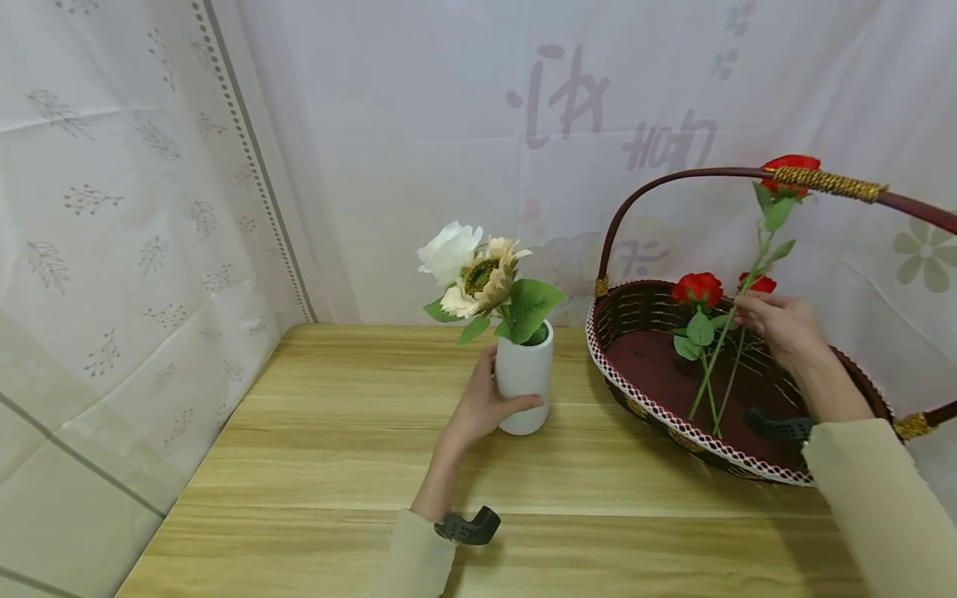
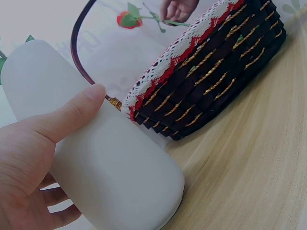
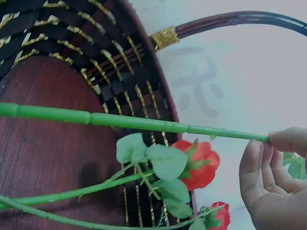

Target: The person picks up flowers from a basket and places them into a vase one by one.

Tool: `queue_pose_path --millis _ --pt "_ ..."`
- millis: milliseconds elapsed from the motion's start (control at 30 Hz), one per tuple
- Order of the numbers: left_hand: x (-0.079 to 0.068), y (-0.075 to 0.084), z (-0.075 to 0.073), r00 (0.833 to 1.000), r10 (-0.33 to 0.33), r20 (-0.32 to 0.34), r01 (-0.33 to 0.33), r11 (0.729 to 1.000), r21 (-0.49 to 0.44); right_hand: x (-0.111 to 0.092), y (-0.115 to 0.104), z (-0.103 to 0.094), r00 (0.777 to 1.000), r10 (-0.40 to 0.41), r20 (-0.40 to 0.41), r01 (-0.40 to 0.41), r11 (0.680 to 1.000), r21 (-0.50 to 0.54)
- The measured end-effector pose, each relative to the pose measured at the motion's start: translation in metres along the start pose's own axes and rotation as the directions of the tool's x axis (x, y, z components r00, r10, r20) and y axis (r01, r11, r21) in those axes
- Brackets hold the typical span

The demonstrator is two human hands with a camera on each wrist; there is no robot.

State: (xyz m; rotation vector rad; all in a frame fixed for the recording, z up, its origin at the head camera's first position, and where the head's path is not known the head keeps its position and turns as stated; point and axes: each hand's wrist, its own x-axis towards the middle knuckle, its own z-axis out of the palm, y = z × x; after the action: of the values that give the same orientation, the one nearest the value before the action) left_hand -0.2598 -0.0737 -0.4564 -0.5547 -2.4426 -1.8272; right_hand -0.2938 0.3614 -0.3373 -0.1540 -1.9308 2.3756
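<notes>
My left hand (image 1: 482, 399) grips a white vase (image 1: 525, 378) from its left side, thumb across the front; the vase stands upright on the table. In it are a white flower (image 1: 451, 252) and a cream sunflower (image 1: 484, 278) with green leaves. Over the basket (image 1: 635, 399), my right hand (image 1: 783, 330) pinches the green stem of a red rose (image 1: 785, 199), its bloom up by the handle. In the right wrist view the stem (image 3: 139, 123) runs from thumb and fingertips across the basket. Two other red roses, one being the nearer rose (image 1: 699, 289), lean inside the basket.
The dark woven basket has a white lace rim and an arched handle (image 1: 673, 176) with gold binding. Beneath everything is a wooden table (image 1: 336, 465). Printed white curtains (image 1: 419, 124) hang behind and at the left.
</notes>
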Motion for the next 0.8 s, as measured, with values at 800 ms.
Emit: queue_pose_path --millis 800 --pt "0.001 -0.003 0.001 1.0 0.0 0.005 0.0 1.0 0.022 -0.019 -0.023 0.03 0.979 -0.196 -0.05 0.202 0.952 0.228"
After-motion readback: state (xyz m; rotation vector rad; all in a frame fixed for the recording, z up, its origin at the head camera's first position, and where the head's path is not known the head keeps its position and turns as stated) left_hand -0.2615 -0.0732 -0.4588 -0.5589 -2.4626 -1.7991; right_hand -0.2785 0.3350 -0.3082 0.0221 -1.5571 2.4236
